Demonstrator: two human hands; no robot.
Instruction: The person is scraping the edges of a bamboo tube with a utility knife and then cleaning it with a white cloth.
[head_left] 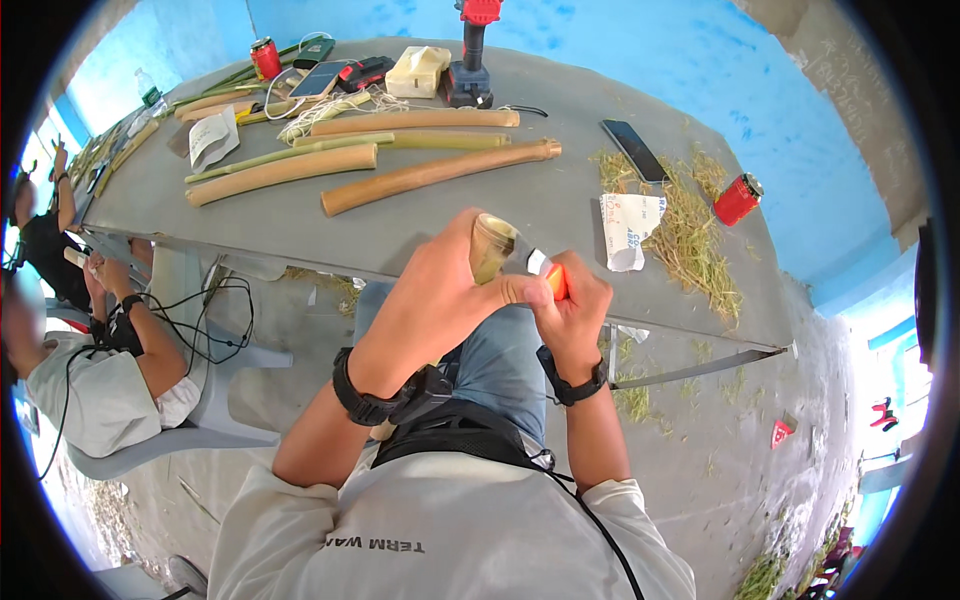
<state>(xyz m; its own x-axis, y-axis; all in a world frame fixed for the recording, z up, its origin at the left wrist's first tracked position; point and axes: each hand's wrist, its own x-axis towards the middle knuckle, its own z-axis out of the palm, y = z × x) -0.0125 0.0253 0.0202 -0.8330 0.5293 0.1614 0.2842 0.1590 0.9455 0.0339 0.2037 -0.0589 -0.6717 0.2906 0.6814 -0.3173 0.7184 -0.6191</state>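
L hand (pixel 430 290) was wrapped round a bamboo piece (pixel 490 245), held up nr the table's front edge; R hand (pixel 578 305) was closed on prob. an orange-handled knife (pixel 557 281), just beside it. Couldn't tell if its edge touched. Best technique, IMO: firm L grip, short shallow strokes, thumbs clear of the edge.

Rm had a blue wall (pixel 640 50) & grey floor (pixel 700 440). Grey table (pixel 575 215) bore bamboo poles (pixel 440 178), plant shavings (pixel 700 255), a cordless drill (pixel 472 75), a phone (pixel 630 145) & a red can (pixel 737 200), far R.
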